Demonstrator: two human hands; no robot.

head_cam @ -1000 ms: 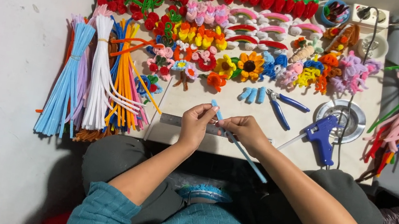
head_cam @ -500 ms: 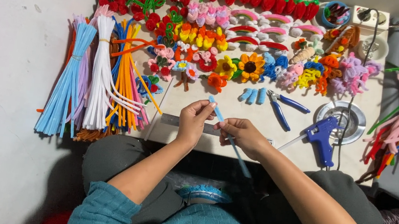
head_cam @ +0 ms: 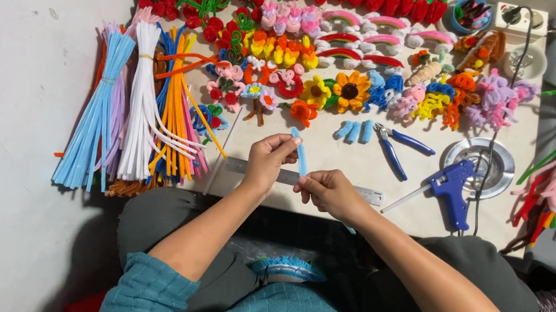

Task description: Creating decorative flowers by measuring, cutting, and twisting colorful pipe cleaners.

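Both your left hand [head_cam: 269,159] and right hand [head_cam: 328,191] pinch a light blue pipe cleaner [head_cam: 298,153] at mid-frame, above the ruler [head_cam: 369,195].

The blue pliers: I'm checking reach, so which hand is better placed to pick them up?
Probably the right hand: the blue pliers lie on its side of the table, nearer than to the left hand.

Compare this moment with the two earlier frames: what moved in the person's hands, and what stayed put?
The light blue pipe cleaner has swung from slanting down to the right to nearly upright. The left hand now pinches its upper part, the right hand its lower part; both keep their hold above the ruler. The glue gun, pliers and pipe cleaner bundles stayed where they were.
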